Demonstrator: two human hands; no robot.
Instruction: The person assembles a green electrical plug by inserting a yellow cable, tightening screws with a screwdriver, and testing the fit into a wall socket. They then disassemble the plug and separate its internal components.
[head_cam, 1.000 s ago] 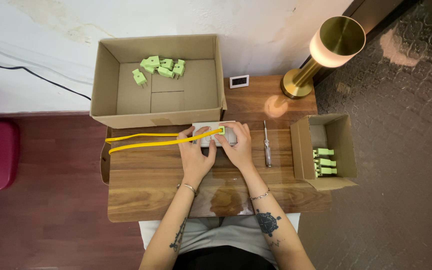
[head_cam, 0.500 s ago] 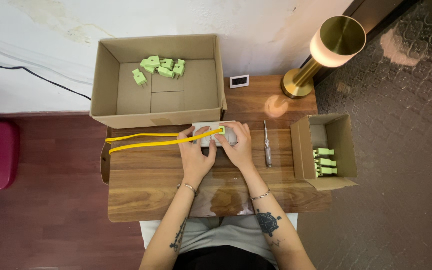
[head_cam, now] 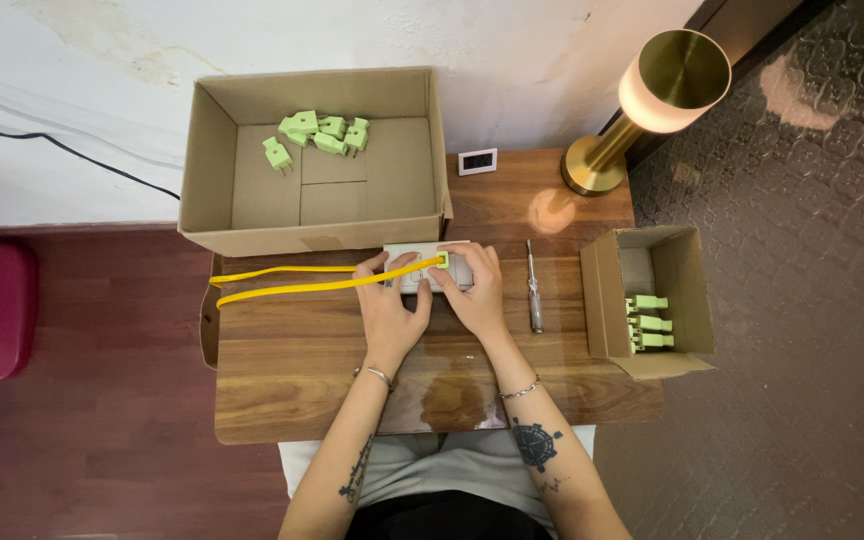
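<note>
Pressing down, your left hand and right hand grasp the white power strip just in front of the large cardboard box. A green plug sits on the strip. Its yellow cable trails left along the box's front wall.

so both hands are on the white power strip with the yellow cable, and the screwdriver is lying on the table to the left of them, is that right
Not quite. In the head view the screwdriver lies to the right of the hands, between them and the small cardboard box. The rest holds: the left hand and right hand are both on the white power strip with the yellow cable, on the table.
</note>
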